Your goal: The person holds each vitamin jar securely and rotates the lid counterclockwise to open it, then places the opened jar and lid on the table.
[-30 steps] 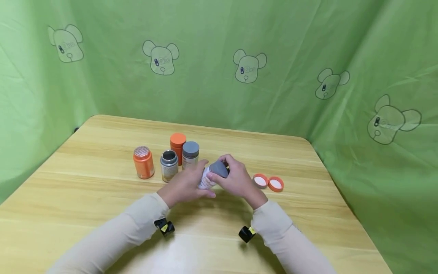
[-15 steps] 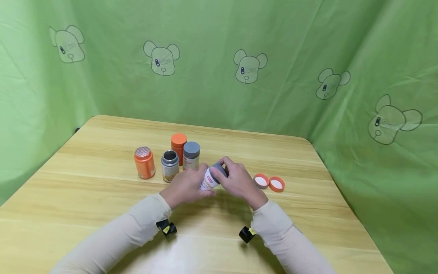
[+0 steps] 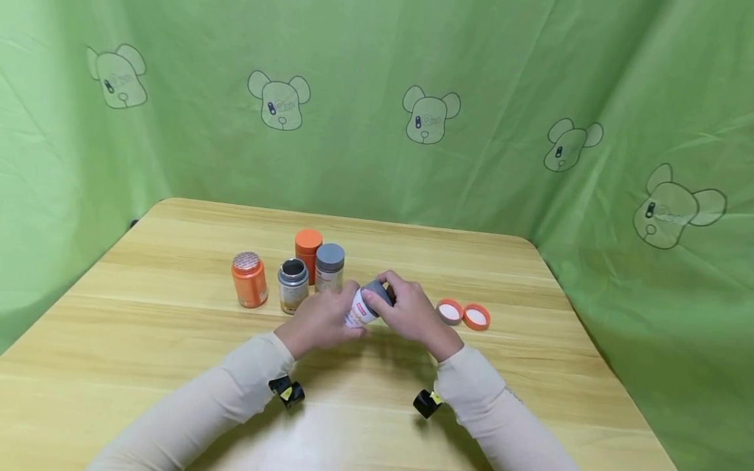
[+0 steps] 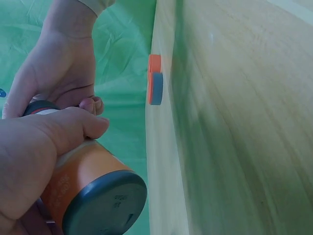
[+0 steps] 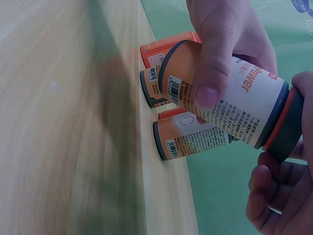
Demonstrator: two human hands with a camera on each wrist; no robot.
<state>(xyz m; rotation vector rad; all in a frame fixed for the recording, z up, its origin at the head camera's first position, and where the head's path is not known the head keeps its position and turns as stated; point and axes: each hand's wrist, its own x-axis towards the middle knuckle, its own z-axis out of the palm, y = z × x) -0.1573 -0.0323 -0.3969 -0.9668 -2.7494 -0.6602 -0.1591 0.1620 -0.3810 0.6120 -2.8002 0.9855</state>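
My left hand (image 3: 321, 318) grips a tilted supplement bottle (image 3: 358, 313) round its body, off the table. The bottle has a white and orange label and a dark grey base, which faces the left wrist camera. Fingers and thumb of my right hand (image 3: 410, 311) hold its grey lid (image 3: 377, 290). In the right wrist view an orange ring shows at the edge of the lid (image 5: 289, 128), which sits at the bottle's neck; whether it is loose I cannot tell. An uncapped grey jar (image 3: 292, 288) stands just beyond my left hand.
Left of the grey jar stands an orange jar (image 3: 250, 282) with a foil-like seal. Behind are a capped orange jar (image 3: 307, 243) and a grey-lidded bottle (image 3: 330, 261). Two removed lids lie right of my right hand: a grey-and-orange lid (image 3: 450, 311) and an orange lid (image 3: 476, 317).
The bottle has turned, bringing its red logo into the head view. My left fingers have closed further round it, and my right hand's hold on the lid has shifted slightly.
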